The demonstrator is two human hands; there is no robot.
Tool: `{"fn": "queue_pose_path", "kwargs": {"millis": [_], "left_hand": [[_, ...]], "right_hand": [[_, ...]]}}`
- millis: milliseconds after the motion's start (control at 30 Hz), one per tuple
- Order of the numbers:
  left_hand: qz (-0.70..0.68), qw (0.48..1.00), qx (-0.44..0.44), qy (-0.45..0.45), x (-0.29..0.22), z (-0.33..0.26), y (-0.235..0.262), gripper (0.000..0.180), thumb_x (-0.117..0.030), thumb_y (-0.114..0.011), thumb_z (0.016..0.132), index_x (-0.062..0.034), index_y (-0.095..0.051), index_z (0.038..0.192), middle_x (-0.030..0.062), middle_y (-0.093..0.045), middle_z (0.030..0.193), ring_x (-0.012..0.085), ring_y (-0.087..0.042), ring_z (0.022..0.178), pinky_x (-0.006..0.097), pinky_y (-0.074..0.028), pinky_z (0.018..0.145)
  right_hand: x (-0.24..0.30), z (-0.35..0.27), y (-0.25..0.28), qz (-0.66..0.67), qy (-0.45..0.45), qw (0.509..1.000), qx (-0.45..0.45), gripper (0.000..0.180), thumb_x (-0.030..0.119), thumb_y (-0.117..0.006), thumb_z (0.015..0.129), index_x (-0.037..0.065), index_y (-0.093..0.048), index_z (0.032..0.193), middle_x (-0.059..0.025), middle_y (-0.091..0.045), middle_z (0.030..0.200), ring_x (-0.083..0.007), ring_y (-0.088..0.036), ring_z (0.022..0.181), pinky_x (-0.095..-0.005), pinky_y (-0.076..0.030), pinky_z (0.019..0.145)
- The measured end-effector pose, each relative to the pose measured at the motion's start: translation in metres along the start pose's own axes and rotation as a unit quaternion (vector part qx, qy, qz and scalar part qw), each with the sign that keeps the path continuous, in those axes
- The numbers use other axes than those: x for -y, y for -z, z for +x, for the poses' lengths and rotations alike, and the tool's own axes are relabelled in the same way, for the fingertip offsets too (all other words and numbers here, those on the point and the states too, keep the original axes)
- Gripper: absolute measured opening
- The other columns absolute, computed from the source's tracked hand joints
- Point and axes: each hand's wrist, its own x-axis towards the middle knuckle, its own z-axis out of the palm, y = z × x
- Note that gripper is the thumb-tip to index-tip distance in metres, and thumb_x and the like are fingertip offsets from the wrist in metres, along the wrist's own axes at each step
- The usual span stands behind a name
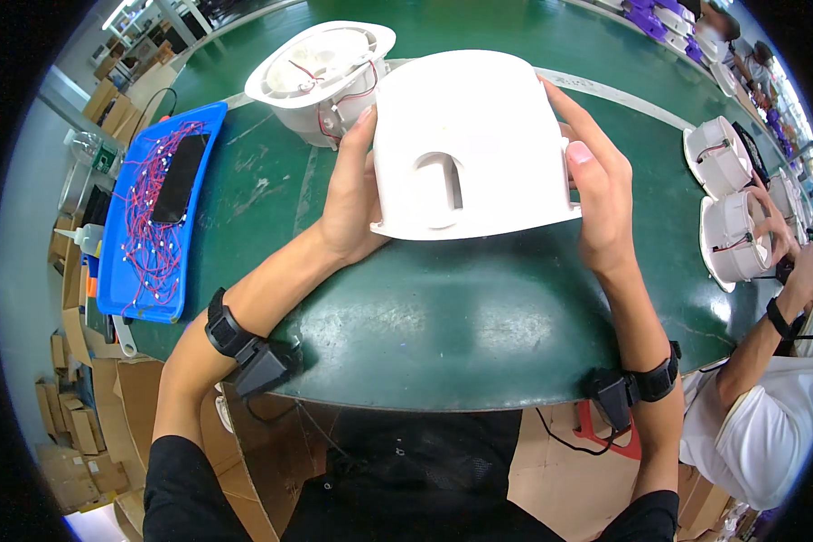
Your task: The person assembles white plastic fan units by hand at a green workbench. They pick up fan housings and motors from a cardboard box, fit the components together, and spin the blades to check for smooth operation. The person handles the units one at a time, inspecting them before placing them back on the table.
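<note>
A white plastic housing [479,117] with a rounded top and an arched recess in its face is held up over the green table. My left hand [350,203] grips its left side, thumb along the edge. On the other side, my right hand [596,181] is closed round the right edge; some of its fingers are hidden behind the housing. Just beyond my left hand stands another white round housing [321,77] with an open top and red wires, partly covered by the held one. Both wrists wear black straps with small boxes.
A blue tray [182,280] at the left holds tangled red wires [144,244] and a black phone-like slab [180,179]. The green table [406,334] curves toward me. At the right, a co-worker's hands are at two white housings [733,237]. Cardboard boxes [81,425] stand at lower left.
</note>
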Motion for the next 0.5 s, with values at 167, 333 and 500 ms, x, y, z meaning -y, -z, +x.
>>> {"fn": "queue_pose_path", "kwargs": {"millis": [167,333,500], "left_hand": [[0.009,1.0,-0.004,-0.017,0.0,0.0,-0.002,0.075,-0.059,-0.03,0.098,-0.0005,-0.034,0.144,0.0168,-0.046,0.14,0.0244,-0.052,0.125,0.039,-0.045,0.104],[0.083,0.993,-0.036,-0.074,0.01,-0.002,0.002,0.073,-0.058,-0.028,0.1,-0.0002,-0.03,0.145,0.0189,-0.049,0.137,0.0263,-0.055,0.122,0.038,-0.047,0.103],[0.149,0.979,-0.018,-0.141,0.016,-0.002,0.006,0.078,-0.056,-0.036,0.099,0.003,-0.022,0.148,0.0171,-0.039,0.141,0.0227,-0.035,0.133,0.033,-0.024,0.112]], "right_hand": [[-0.001,-0.001,0.001,0.005,-0.019,1.0,0.005,0.056,0.032,-0.046,0.092,-0.004,-0.052,0.134,-0.0129,-0.066,0.081,-0.0151,-0.059,0.075,-0.027,-0.045,0.069],[-0.003,0.001,0.002,0.096,-0.066,0.992,0.04,0.061,0.032,-0.047,0.092,-0.006,-0.043,0.14,-0.0167,-0.064,0.109,-0.0195,-0.059,0.1,-0.0287,-0.044,0.089],[0.001,0.0,0.0,0.119,-0.066,0.985,0.104,0.093,0.045,-0.063,0.081,-0.004,-0.024,0.149,-0.0236,-0.039,0.143,-0.0314,-0.038,0.134,-0.0395,-0.03,0.11]]}}
